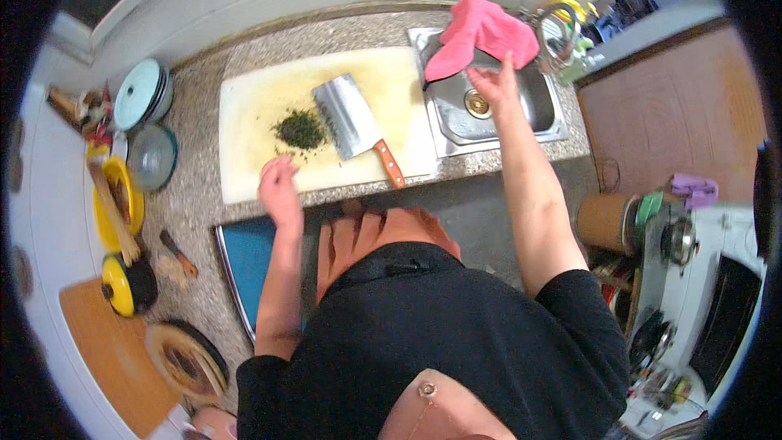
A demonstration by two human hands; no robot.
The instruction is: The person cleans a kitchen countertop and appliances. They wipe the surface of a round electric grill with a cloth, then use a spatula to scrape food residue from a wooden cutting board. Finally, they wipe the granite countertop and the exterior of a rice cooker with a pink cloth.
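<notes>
On a white cutting board (391,104) lie a small heap of finely chopped dark green herbs (300,129) and a cleaver (349,116). The cleaver's wooden handle points towards me, and green bits cling to its blade. My left hand (279,186), slightly blurred, is over the board's near left edge beside the herbs; it holds nothing, its fingers loosely bent. Over the steel sink (458,128) my right hand (496,87) reaches out with thumb and fingers apart. Its fingertips overlap a pink cloth (482,30) draped across the sink's back; whether they touch it, I cannot tell.
Left on the granite counter are stacked pale blue pots (137,95), a glass bowl (153,156), a yellow basin (125,195), a small knife (178,253) and a yellow-lidded pot (119,286). A faucet (559,33) stands at the sink's right. A stove (702,293) is on my right.
</notes>
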